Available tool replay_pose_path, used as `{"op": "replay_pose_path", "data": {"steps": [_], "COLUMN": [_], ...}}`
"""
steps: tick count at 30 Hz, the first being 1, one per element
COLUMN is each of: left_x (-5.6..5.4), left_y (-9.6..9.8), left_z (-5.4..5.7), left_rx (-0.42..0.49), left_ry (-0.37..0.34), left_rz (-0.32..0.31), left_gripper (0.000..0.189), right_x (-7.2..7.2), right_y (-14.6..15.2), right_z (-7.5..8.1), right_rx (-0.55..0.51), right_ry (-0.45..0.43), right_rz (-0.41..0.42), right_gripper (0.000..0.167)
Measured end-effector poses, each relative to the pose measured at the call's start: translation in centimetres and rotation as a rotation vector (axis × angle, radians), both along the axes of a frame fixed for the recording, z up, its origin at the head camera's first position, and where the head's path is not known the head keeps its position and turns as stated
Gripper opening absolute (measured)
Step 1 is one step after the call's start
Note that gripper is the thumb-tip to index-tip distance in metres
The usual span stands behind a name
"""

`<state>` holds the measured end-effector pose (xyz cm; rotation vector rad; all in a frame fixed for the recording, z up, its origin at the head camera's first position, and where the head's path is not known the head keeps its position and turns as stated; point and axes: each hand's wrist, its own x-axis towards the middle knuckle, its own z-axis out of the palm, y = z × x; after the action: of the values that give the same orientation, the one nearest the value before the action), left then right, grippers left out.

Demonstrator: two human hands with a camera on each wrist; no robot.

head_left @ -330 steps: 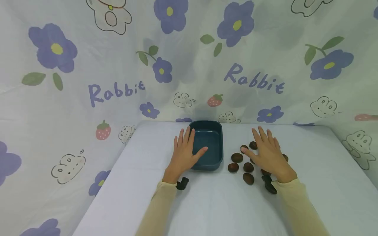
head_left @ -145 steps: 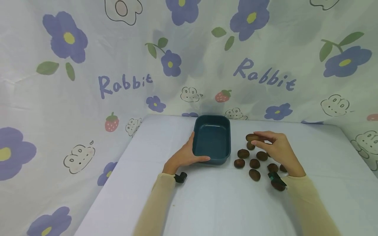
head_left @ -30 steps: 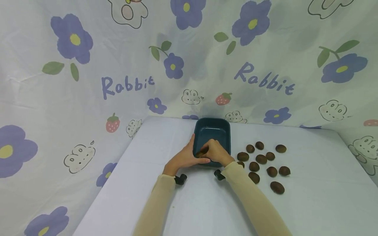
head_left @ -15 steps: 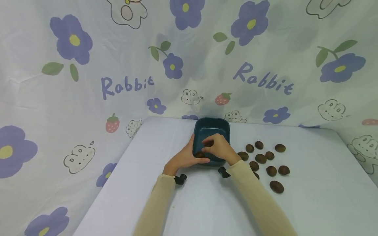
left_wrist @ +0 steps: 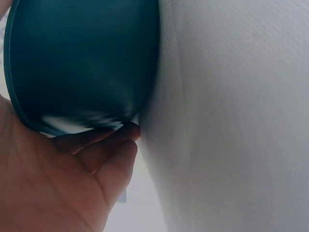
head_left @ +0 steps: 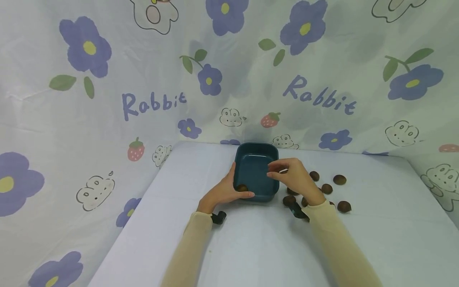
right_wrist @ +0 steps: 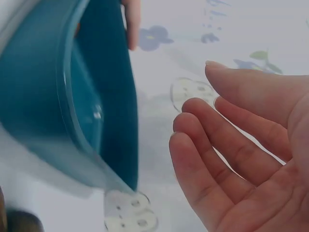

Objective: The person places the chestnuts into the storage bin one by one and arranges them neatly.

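Observation:
A dark teal rectangular dish (head_left: 256,149) stands on the table, with one brown chestnut (head_left: 242,188) in its near left corner. My left hand (head_left: 224,191) holds the dish at that corner, thumb along the near rim; in the left wrist view its fingers (left_wrist: 116,166) lie against the outer wall. Over the right rim is my right hand (head_left: 292,175), fingers loosely bent. The right wrist view shows its palm and fingers (right_wrist: 207,169) bare, beside the dish (right_wrist: 34,87). Several chestnuts (head_left: 339,179) lie scattered right of the dish, some hidden beneath my right hand and wrist.
White cloth covers the table (head_left: 251,247). A patterned curtain (head_left: 244,91) with flowers and rabbits hangs right behind the dish and along the sides. Dark devices (head_left: 219,217) are strapped at both wrists.
My right hand has let go of a chestnut inside the dish, then risen and moved right, over the right rim. My left hand and the dish stay in place.

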<state>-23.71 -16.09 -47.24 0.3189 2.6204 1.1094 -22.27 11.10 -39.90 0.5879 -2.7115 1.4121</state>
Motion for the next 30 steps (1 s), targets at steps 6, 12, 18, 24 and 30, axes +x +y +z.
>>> {"op": "replay_pose_path", "data": {"steps": [6, 12, 18, 24, 30], "left_x": [-0.2, -0.2, 0.0, 0.0, -0.1], "left_y": [0.0, -0.1, -0.1, 0.0, 0.0], "left_z": [-0.1, -0.1, 0.0, 0.1, 0.0], "left_rx": [0.006, -0.011, -0.015, -0.018, -0.019], "left_ry": [0.017, 0.014, -0.013, -0.006, -0.002], "left_rz": [-0.006, -0.003, 0.005, 0.009, 0.008], "left_gripper": [0.146, 0.145, 0.146, 0.145, 0.146], "right_x": [0.8, 1.7, 2.4, 3.2, 4.1], "right_y": [3.0, 6.5, 10.3, 13.9, 16.7], "right_z": [0.7, 1.1, 0.9, 0.2, -0.9], "right_rx": [0.023, 0.038, 0.035, 0.061, 0.134], "right_ry": [0.038, 0.028, 0.068, 0.070, 0.003], "right_rz": [-0.058, -0.135, -0.205, -0.275, -0.321], "right_gripper": [0.029, 0.032, 0.034, 0.038, 0.044]}}
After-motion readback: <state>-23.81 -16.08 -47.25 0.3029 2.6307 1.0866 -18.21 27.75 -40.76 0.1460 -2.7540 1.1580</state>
